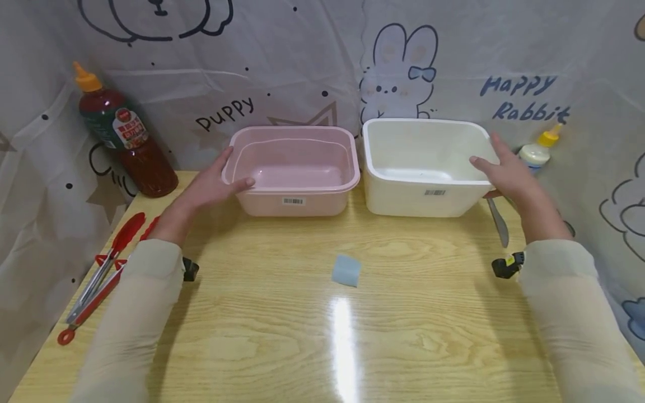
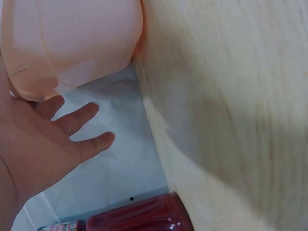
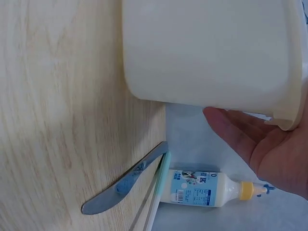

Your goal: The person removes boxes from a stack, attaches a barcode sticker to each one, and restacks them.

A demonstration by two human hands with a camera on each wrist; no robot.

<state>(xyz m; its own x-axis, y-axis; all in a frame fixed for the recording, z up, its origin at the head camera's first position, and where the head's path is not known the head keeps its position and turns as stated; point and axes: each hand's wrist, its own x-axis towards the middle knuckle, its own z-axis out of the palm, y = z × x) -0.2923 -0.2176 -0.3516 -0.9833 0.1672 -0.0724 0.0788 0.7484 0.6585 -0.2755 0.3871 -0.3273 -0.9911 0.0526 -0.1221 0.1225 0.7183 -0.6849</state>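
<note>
A pink plastic bin [image 1: 294,204] and a white plastic bin [image 1: 413,200] stand side by side at the back of the table. My left hand [image 1: 209,182] is at the pink bin's left end, its thumb over the front rim corner. In the left wrist view three fingers [image 2: 77,120] spread out straight, away from the wall. At the other end, my right hand [image 1: 511,170] grips the white bin's right rim, thumb over the inside, fingers against the outer wall. Both bins show bare insides.
A red sauce bottle [image 1: 146,162] leans at the back left, with red-tipped tongs [image 1: 103,274] in front. At the right are a yellow-capped bottle [image 3: 197,187] and a butter knife [image 3: 127,180]. A small blue square [image 1: 346,271] lies mid-table. Printed cloth [image 1: 297,67] hangs behind.
</note>
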